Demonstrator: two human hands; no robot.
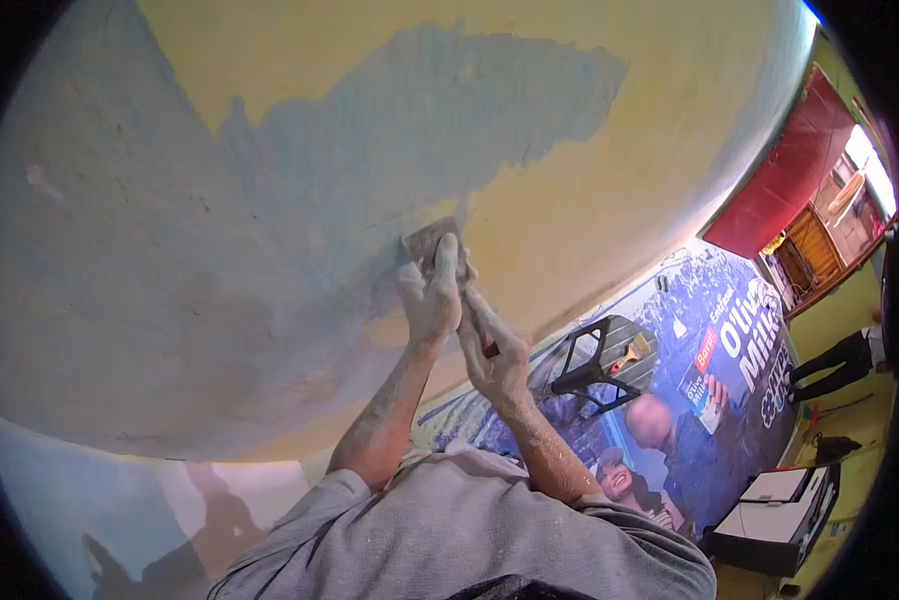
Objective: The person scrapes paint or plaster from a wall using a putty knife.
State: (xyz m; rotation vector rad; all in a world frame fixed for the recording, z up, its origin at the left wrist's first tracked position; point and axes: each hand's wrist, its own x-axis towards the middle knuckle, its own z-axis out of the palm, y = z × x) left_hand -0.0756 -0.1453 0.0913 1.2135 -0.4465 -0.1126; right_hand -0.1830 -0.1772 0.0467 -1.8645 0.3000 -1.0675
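In front of me is a wall [329, 172] with yellow paint and large grey-blue patches of bare or skim-coated surface. My left hand [430, 300], whitened with dust, presses its thumb on a flat, squarish, brown-grey blade or plate [428, 238] that lies against the wall at a patch's lower edge. My right hand [494, 352] is closed just below and to the right, its fingertips meeting the left hand. A small reddish piece, perhaps a handle's end, shows in its grip. The fingers hide how plate and handle join, so the tool looks like a scraper.
A printed banner [719, 450] covers the floor at right. On it stands a black folding step stool [592, 375] bearing a paintbrush [633, 352]. Further right are a black-and-white boxy device [776, 517], a red panel [787, 172] and a standing person [832, 364].
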